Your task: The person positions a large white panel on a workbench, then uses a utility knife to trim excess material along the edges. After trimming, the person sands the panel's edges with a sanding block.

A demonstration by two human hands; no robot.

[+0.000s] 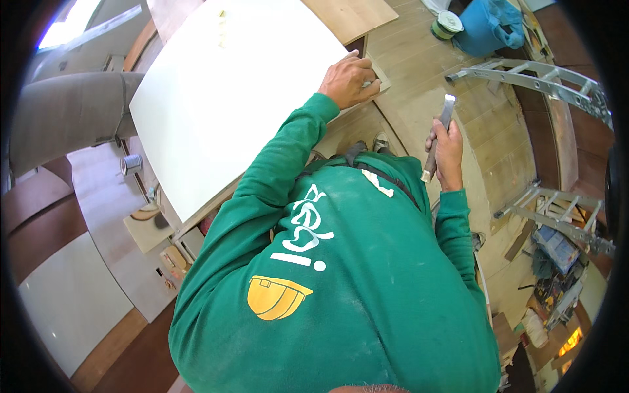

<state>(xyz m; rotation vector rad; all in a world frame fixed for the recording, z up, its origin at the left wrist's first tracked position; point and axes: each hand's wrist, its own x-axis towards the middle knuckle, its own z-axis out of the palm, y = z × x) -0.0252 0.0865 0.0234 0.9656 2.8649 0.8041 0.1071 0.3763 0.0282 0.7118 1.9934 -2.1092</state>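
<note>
My right hand (448, 152) is closed round a chisel (447, 112), its flat metal blade pointing up and away from me, its worn handle end low near my green sweatshirt. Stretched forward, my left hand (350, 80) lies at the right edge of a large white panel (242, 92). Its fingers are curled, and a small pale bit shows between them that I cannot make out. A yellowish smear (222, 26) marks the panel near its far edge. Wood shows beneath the panel along its near right side.
Right of me stand aluminium ladders (547, 80) (557, 219). A blue bucket (488, 27) and a lidded tub (447, 25) are at the far right. Tools and scraps (553, 275) clutter the lower right floor. Left, a can (131, 164) stands near a wide grey duct (72, 111).
</note>
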